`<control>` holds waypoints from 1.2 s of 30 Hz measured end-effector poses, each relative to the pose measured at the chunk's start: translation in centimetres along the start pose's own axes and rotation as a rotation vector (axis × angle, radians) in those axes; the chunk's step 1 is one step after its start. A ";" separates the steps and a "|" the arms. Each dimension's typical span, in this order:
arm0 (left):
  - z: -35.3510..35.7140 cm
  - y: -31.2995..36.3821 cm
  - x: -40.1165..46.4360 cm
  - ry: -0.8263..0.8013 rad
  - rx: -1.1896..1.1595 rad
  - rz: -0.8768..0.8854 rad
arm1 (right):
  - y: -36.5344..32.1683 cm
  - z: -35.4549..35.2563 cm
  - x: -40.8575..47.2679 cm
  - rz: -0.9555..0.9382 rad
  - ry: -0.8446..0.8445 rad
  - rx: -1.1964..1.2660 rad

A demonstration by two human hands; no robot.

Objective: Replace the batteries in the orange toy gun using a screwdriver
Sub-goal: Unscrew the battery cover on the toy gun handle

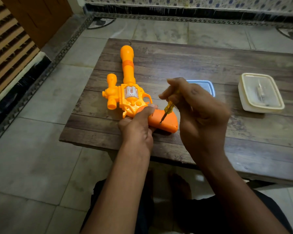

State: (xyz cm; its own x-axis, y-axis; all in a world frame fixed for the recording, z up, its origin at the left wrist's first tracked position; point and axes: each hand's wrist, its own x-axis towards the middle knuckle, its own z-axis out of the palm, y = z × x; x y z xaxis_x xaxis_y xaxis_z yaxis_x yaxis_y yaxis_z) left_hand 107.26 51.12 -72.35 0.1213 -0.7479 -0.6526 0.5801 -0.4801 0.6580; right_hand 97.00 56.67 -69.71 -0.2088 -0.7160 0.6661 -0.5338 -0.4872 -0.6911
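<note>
The orange toy gun (pixel 128 92) lies flat on the left part of the low wooden table (pixel 210 65), barrel pointing away from me. My left hand (pixel 137 127) presses on its grip from the near side, thumb across the top of the handle. My right hand (pixel 198 112) holds a small yellow-handled screwdriver (pixel 167 109) tilted down to the left. Its metal tip rests on a screw in the darker orange grip panel (pixel 166 122).
A pale blue shallow lid or tray (pixel 208 86) lies behind my right hand, mostly hidden. A cream plastic box with a clear lid (pixel 260 92), with small items inside, stands at the table's right. Tiled floor surrounds the table; my legs and feet are under the near edge.
</note>
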 end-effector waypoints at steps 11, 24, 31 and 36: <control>0.0 0.3 -0.4 -0.001 0.005 -0.005 | -0.3 -0.3 0.3 -0.004 -0.006 -0.056; 0.2 0.3 -0.7 -0.018 0.009 0.041 | -0.3 -0.3 0.5 -0.006 -0.007 -0.019; 0.0 0.2 -0.8 -0.002 0.019 0.052 | -0.2 0.1 0.4 -0.002 -0.001 -0.021; 0.1 0.2 -0.8 0.000 0.015 0.054 | -0.3 0.0 0.5 0.033 -0.006 0.004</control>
State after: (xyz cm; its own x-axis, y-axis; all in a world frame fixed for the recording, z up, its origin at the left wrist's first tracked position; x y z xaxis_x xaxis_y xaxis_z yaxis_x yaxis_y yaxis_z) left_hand 107.21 51.59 -71.71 0.1519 -0.7727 -0.6163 0.5609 -0.4460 0.6975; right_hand 97.07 56.47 -69.22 -0.2209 -0.7347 0.6414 -0.5236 -0.4656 -0.7135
